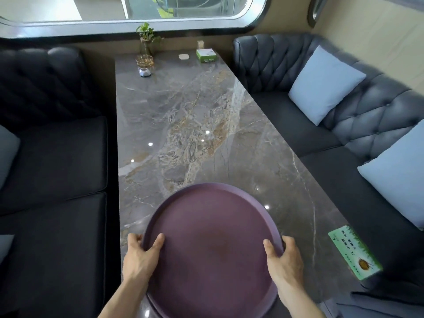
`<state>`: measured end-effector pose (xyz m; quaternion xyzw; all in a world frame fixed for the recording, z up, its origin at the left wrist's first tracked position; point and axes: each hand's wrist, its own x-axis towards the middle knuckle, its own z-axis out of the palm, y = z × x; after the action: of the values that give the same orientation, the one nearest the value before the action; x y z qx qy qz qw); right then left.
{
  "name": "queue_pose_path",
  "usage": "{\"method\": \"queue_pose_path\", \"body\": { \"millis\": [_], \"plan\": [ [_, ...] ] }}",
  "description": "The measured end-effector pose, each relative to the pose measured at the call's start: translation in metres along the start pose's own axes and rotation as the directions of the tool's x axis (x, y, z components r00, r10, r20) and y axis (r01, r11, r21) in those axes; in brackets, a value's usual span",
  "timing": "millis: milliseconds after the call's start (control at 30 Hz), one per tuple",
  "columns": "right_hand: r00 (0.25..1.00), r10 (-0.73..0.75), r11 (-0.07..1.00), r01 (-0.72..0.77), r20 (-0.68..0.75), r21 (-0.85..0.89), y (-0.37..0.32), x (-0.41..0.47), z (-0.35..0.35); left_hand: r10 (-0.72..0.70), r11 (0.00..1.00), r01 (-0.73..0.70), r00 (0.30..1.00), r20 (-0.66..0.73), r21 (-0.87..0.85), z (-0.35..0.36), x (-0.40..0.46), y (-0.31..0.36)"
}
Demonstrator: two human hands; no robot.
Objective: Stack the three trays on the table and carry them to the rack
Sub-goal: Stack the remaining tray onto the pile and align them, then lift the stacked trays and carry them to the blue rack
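A round purple tray stack [211, 230] is at the near end of the grey marble table [183, 125]. Only the top tray's face shows fully; a second rim peeks out under its near left edge, and I cannot tell how many trays lie beneath. My left hand [140, 255] grips the left rim, thumb on top and fingers under the edge. My right hand [283, 258] grips the right rim the same way. Whether the trays rest on the table or are lifted just off it, I cannot tell.
Dark tufted sofas flank the table, the right one [344, 115] with pale blue cushions [325, 84]. At the table's far end stand a potted plant [146, 39], a glass bowl [144, 60], a small white object [145, 72] and a green tissue box [206, 55]. A green card [354, 254] lies near right.
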<state>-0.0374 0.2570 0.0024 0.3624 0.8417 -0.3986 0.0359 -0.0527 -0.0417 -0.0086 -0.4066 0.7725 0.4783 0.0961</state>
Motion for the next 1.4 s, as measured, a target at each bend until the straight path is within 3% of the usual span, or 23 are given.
{"method": "queue_pose_path", "body": {
  "millis": [167, 367, 700, 1067, 1400],
  "plan": [
    [0.994, -0.084, 0.992, 0.077, 0.070, 0.097, -0.075, -0.001, -0.021, 0.098, 0.985, -0.105, 0.994, -0.056, -0.138, -0.044, -0.011, 0.050],
    [0.962, -0.269, 0.954, 0.257, 0.056, 0.157, -0.180, -0.029, -0.069, 0.334, 0.902, -0.352, 0.936, -0.113, -0.249, -0.116, -0.041, 0.130],
    [0.904, -0.423, 0.845, 0.417, -0.061, 0.335, -0.290, -0.080, -0.141, 0.416, 0.820, -0.471, 0.881, -0.227, -0.324, -0.204, -0.083, 0.221],
    [0.893, -0.433, 0.814, 0.447, -0.126, 0.372, -0.301, -0.080, -0.203, 0.435, 0.783, -0.502, 0.864, -0.254, -0.367, -0.197, -0.126, 0.266],
    [0.917, -0.297, 0.845, 0.382, -0.267, 0.374, -0.218, -0.016, -0.335, 0.518, 0.770, -0.494, 0.853, -0.056, -0.404, -0.060, -0.209, 0.322]
  ]
}}
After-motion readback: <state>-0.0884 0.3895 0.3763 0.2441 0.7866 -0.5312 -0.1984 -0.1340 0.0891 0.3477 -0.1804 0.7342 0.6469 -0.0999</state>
